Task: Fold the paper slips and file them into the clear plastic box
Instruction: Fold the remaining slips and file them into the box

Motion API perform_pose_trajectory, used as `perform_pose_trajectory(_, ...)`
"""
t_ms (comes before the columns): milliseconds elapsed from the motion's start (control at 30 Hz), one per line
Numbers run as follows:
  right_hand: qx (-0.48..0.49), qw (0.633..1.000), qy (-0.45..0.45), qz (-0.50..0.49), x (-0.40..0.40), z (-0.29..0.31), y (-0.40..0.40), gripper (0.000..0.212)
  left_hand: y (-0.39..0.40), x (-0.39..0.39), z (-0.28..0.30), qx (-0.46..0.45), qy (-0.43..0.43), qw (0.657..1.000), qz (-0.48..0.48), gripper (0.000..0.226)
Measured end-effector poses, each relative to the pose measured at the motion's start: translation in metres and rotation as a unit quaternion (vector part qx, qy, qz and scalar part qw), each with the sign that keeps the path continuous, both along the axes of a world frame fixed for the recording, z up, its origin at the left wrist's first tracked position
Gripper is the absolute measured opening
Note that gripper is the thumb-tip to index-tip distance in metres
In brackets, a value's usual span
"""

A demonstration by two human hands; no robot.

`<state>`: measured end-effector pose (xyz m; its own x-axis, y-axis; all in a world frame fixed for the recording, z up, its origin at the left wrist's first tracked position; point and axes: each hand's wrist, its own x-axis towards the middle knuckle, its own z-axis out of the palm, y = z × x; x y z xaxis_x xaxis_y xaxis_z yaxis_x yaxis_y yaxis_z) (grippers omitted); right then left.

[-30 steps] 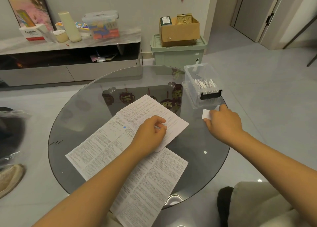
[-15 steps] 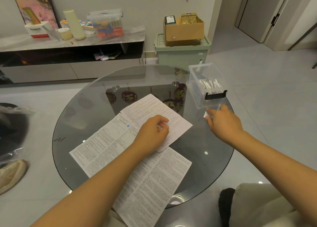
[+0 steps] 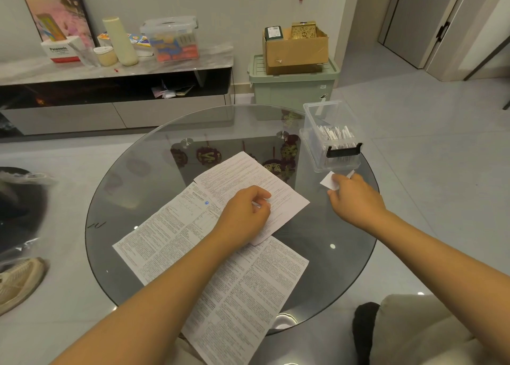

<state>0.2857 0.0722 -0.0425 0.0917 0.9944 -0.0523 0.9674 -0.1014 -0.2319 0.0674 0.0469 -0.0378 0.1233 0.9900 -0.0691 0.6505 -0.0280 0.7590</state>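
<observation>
1. Right grip (image 3: 354,196) pinches a small folded paper slip (image 3: 328,181) just before the clear plastic box (image 3: 332,135) on the tabletop (image 3: 143,176).
2. Left grip (image 3: 245,215), fingers curled, rests on a printed sheet (image 3: 278,199); whether it pinches anything is unclear.

Print on the sheets (image 3: 176,243) too small to read, folded slip (image 3: 328,181) partly hidden under right hand (image 3: 356,199)

A single head-worn wide-angle camera is looking forward and down from close above the round glass table (image 3: 138,188), taking in both forearms, with the media console (image 3: 116,69) lying beyond.
</observation>
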Motion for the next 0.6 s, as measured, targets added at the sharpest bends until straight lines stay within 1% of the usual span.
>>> perform_pose_trajectory(100, -0.013, 0.998, -0.065, 0.002, 0.005, 0.006, -0.003, 0.042, 0.0, 0.0, 0.0, 0.004, 0.007, 1.0, -0.004, 0.023)
perform_pose_trajectory(167, -0.013, 0.996, -0.086, 0.008, 0.009, 0.009, -0.005, 0.048, -0.001, 0.0, -0.001, 0.008, 0.01, 1.0, -0.005, 0.023)
perform_pose_trajectory(267, 0.003, 0.996, -0.085, 0.018, 0.01, 0.011, -0.01, 0.054, -0.001, -0.001, -0.001, 0.011, 0.014, 1.0, -0.005, 0.023)
perform_pose_trajectory(433, 0.02, 0.997, -0.061, 0.031, 0.007, 0.015, -0.016, 0.05, -0.003, 0.001, 0.002, 0.025, 0.029, 0.999, -0.004, 0.023)
perform_pose_trajectory(500, 0.028, 0.998, -0.05, 0.039, 0.004, 0.016, -0.017, 0.048, -0.005, 0.002, 0.002, 0.048, 0.076, 0.996, -0.013, 0.026)
perform_pose_trajectory(567, 0.033, 0.997, -0.04, 0.054, -0.001, 0.018, -0.02, 0.046, -0.007, 0.001, 0.001, 0.063, 0.168, 0.983, -0.045, 0.04)
perform_pose_trajectory(600, 0.034, 0.997, -0.038, 0.062, -0.004, 0.019, -0.021, 0.045, -0.008, 0.0, 0.0, 0.054, 0.214, 0.973, -0.068, 0.051)
